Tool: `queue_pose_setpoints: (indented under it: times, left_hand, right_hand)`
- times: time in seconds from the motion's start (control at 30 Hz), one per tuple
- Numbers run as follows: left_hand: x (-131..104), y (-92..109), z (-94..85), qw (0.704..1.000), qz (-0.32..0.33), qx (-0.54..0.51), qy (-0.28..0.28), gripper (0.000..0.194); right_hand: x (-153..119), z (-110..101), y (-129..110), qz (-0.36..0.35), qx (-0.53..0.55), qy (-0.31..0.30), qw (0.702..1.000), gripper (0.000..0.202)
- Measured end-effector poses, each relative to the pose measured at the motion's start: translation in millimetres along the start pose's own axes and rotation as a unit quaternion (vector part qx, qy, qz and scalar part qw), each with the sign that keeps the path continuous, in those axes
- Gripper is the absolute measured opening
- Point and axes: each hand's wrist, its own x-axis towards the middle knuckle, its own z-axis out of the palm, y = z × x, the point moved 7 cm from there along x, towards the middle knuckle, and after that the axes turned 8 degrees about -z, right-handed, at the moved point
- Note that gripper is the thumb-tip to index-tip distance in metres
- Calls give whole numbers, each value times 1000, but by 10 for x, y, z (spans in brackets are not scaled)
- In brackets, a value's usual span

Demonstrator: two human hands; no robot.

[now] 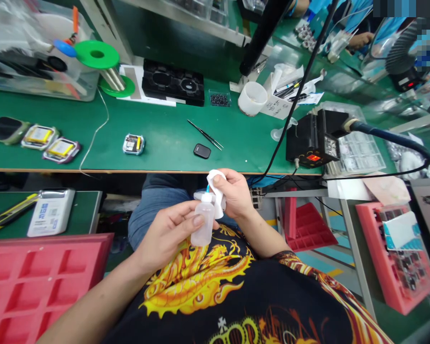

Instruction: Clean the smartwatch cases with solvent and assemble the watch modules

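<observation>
My left hand (177, 227) is closed around a translucent plastic squeeze bottle (202, 224) with a white cap and a blue tip. In my right hand (234, 193) a folded white wipe (218, 196) is pinched, right beside the bottle's tip. Both hands are in front of the bench edge, above my lap. On the green bench (165, 138) beyond them lie tweezers (206, 134) and a small black rounded cover (202, 151). Further left sits an open watch body (133, 144) with its inner parts showing.
Several more watch bodies (61, 149) line the bench's left, near a green solder spool (109, 71). A black soldering station (311, 141) with a cable stands right. Pink foam trays (39, 282) flank me. A co-worker's hand (361, 40) shows at the far right.
</observation>
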Motion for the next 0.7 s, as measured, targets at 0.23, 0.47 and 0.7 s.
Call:
queue_pose_setpoints:
  times: [0.23, 0.47, 0.7]
  left_hand:
    - [-2, -27, -9, 1000, 1, 5, 1, 31]
    - [1, -44, -16, 1000, 2, -3, 4, 32]
    - [-4, -46, -6, 1000, -5, -6, 4, 34]
  right_hand:
    - [-1, -5, 18, -3, 8, 3, 1000, 43]
    - [-8, 7, 26, -1, 13, -1, 1000, 41]
    - [-13, 2, 28, 9, -4, 2, 1000, 44]
